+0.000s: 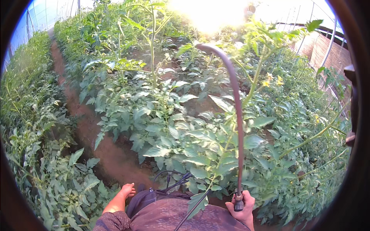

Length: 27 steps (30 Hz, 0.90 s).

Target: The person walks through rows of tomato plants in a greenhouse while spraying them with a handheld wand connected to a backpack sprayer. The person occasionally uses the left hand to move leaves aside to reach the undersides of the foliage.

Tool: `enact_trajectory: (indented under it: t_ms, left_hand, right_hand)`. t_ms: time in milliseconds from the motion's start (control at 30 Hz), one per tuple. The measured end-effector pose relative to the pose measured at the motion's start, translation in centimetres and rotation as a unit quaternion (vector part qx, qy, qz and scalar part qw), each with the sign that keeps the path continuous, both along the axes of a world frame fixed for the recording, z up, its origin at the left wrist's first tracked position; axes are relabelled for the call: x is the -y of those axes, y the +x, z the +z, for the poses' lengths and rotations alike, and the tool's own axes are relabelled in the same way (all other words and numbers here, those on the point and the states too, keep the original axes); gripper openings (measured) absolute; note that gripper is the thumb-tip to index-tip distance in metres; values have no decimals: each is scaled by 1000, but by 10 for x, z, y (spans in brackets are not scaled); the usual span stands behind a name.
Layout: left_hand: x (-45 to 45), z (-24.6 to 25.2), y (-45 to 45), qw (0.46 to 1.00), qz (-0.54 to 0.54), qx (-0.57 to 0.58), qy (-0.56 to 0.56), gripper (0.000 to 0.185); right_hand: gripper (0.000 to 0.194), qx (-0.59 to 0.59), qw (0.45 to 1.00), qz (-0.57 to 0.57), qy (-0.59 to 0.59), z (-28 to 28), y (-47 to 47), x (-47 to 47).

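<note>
My right hand point(245, 205) grips the black end fitting point(238, 204) of a dark, curved hose or wand point(237, 115). It rises upright in front of me, then arches over to the left among the tomato plants point(185, 138). The top end is blurred against the glare. My left hand point(127, 190) hangs low beside my waist, with nothing visible in it and its fingers loosely bent. It is near a dark mesh bag point(150, 197) at my front, from which several black cables point(179, 181) stick out.
A bare soil path point(109, 153) runs away to the upper left between plant rows. Leafy stems with yellow flowers point(272, 80) lean in at the right. Beyond stands a brown wall point(326, 49) with greenhouse poles point(332, 40). A tomato leaf point(198, 202) overlaps my shirt.
</note>
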<state>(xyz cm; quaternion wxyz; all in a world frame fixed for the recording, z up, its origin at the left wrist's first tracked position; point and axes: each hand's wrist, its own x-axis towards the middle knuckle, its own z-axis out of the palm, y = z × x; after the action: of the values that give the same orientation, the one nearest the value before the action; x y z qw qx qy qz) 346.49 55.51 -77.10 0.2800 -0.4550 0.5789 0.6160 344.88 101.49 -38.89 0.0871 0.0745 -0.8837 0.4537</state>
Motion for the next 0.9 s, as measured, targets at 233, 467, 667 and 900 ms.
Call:
enact_trajectory:
  t_ms: [233, 467, 667, 900]
  left_hand:
    - [98, 12, -53, 999, -17, -46, -1, 44]
    - [188, -35, -14, 1000, 2, -23, 11, 43]
    - [204, -79, 15, 1000, -1, -2, -8, 41]
    - [234, -106, 29, 996, 21, -73, -56, 43]
  right_hand:
    - [41, 105, 988, 68, 90, 21, -51, 138]
    - [36, 21, 993, -61, 95, -14, -75, 198]
    - [35, -12, 995, -95, 42, -17, -97, 224]
    - [39, -59, 996, -70, 15, -16, -150, 232]
